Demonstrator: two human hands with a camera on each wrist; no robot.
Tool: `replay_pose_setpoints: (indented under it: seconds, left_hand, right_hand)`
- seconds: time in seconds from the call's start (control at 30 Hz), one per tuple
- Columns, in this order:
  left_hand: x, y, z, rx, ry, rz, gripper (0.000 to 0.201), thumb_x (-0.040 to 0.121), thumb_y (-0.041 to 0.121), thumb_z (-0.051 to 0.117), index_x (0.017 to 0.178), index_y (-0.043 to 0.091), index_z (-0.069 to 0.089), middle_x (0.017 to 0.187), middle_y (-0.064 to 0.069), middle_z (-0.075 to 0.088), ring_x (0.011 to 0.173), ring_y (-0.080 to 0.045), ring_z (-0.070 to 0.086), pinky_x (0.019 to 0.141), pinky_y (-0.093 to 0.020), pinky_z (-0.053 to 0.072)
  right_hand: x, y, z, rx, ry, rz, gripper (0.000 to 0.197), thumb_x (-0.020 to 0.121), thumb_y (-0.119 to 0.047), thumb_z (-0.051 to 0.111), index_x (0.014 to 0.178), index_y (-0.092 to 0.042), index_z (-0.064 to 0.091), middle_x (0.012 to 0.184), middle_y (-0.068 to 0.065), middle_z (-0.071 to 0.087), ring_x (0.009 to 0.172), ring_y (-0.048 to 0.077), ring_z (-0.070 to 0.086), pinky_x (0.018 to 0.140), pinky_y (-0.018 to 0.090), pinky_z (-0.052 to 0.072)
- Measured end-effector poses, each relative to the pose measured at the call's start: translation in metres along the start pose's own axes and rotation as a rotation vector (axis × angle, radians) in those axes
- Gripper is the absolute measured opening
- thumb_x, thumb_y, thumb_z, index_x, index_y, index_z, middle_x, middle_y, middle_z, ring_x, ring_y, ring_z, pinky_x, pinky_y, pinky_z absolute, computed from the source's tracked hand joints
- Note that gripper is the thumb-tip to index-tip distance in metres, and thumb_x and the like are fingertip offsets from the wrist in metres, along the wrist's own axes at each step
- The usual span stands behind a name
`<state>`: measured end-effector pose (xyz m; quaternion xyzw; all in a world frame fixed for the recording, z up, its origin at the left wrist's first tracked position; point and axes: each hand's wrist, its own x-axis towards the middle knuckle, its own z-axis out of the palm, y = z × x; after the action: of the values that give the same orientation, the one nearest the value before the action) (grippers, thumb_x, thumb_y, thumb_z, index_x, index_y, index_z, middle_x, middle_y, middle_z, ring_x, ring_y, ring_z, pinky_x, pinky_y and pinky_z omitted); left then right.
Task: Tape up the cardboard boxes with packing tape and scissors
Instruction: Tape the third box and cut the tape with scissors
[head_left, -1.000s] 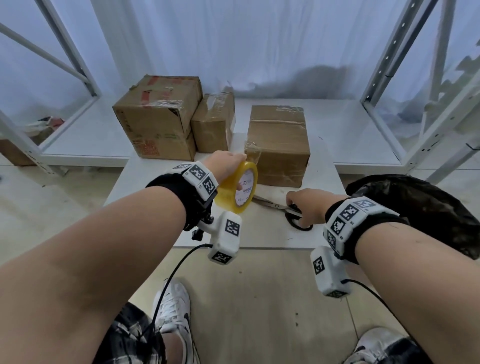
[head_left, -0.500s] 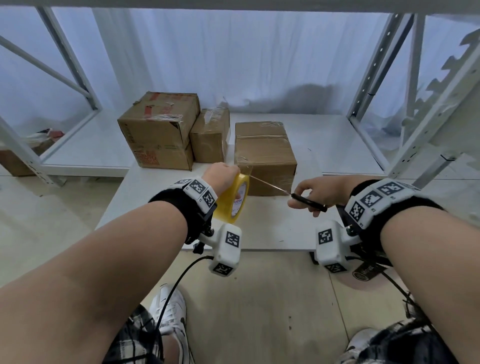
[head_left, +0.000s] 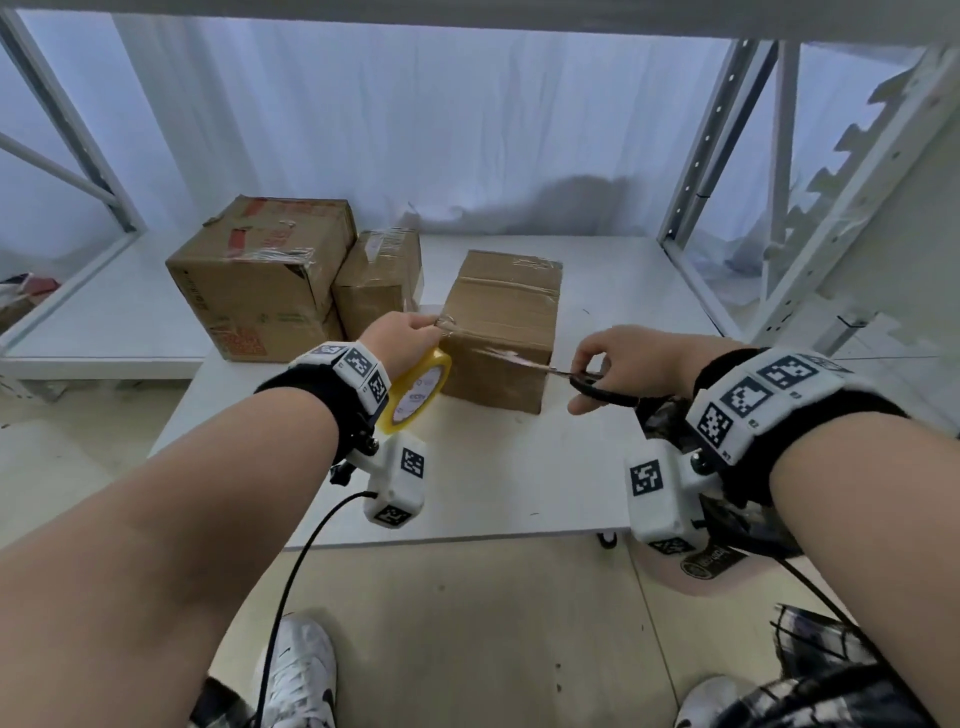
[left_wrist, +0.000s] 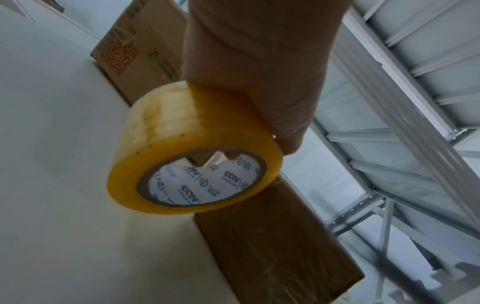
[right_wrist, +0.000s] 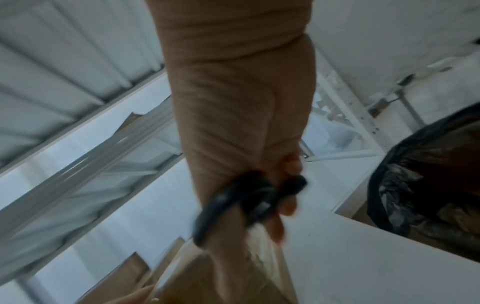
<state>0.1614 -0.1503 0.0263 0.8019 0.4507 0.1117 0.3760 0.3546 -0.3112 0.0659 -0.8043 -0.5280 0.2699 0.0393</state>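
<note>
- The person's left hand (head_left: 402, 335) is gripping the roll of yellow packing tape (head_left: 415, 389) — the left wrist view is showing fingers wrapped over the outside of the roll (left_wrist: 192, 148), with one fingertip hooked into the printed core.
- The roll is hanging on edge above the white table (head_left: 493, 467), just in front of the near left corner of the nearest cardboard box (head_left: 501, 332).
- The right hand (head_left: 623, 358) is holding the scissors (head_left: 587, 382) by their black handles, fingers curled through and around the loops (right_wrist: 249, 197); the right wrist view is too blurred to show how far the blades are parted.
- The blades are pointing left across the front face of the nearest box, toward the left hand; whether they are touching the cardboard cannot be told.
- That nearest box is sitting on the table between the two hands, its top seam lying under clear tape.
- Farther back on the left, a small box (head_left: 379, 280) is standing beside a large box (head_left: 254, 275) with red tape on its top — the two are touching.
- A black bag (right_wrist: 428, 185) is sitting off the table's right edge.
- White curtains (head_left: 415, 130) are hanging behind the metal shelving frame (head_left: 696, 150).
</note>
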Motion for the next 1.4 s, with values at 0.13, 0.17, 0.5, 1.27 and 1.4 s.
replay_pose_setpoints:
  seconds: [0.13, 0.17, 0.5, 1.27, 1.4]
  left_hand:
    - [0.01, 0.001, 0.0, 0.032, 0.009, 0.038, 0.037, 0.098, 0.023, 0.044, 0.133, 0.022, 0.056, 0.123, -0.005, 0.06, 0.096, -0.016, 0.054, 0.085, -0.026, 0.042]
    - [0.012, 0.0, 0.0, 0.029, 0.008, 0.041, 0.036, 0.098, 0.023, 0.044, 0.131, 0.022, 0.057, 0.12, -0.006, 0.061, 0.095, -0.017, 0.054, 0.084, -0.026, 0.042]
    - [0.003, -0.021, 0.013, -0.136, 0.086, -0.059, 0.033, 0.097, 0.024, 0.044, 0.124, 0.011, 0.058, 0.117, -0.007, 0.061, 0.101, -0.02, 0.053, 0.088, -0.031, 0.044]
    - [-0.027, -0.018, 0.015, -0.18, 0.135, -0.098, 0.015, 0.095, 0.027, 0.048, 0.095, 0.014, 0.055, 0.096, -0.013, 0.059, 0.091, -0.029, 0.058, 0.091, -0.046, 0.048]
    - [-0.03, -0.019, 0.017, -0.201, 0.164, -0.108, 0.015, 0.095, 0.026, 0.048, 0.091, 0.013, 0.053, 0.091, -0.012, 0.056, 0.082, -0.024, 0.051, 0.081, -0.041, 0.047]
  right_hand:
    - [0.027, -0.012, 0.009, 0.218, 0.376, -0.069, 0.042, 0.082, -0.042, 0.072, 0.113, -0.02, 0.054, 0.103, 0.002, 0.063, 0.094, 0.024, 0.058, 0.085, 0.033, 0.045]
    - [0.038, -0.02, 0.015, 0.135, 0.391, -0.065, 0.045, 0.085, -0.045, 0.066, 0.12, -0.022, 0.051, 0.11, 0.003, 0.062, 0.1, 0.026, 0.057, 0.091, 0.036, 0.043]
    - [0.093, -0.038, 0.045, -0.083, 0.539, -0.082, 0.044, 0.087, -0.036, 0.065, 0.121, -0.018, 0.045, 0.101, 0.01, 0.063, 0.105, 0.031, 0.051, 0.077, 0.037, 0.048]
    - [0.028, -0.021, 0.015, 0.487, -0.289, -0.004, 0.058, 0.069, -0.062, 0.062, 0.109, -0.02, 0.054, 0.068, -0.001, 0.05, 0.056, 0.01, 0.046, 0.05, 0.021, 0.035]
    - [0.022, -0.015, 0.016, 0.425, -0.327, 0.038, 0.059, 0.067, -0.066, 0.06, 0.105, -0.02, 0.056, 0.063, -0.002, 0.05, 0.05, 0.009, 0.046, 0.045, 0.018, 0.034]
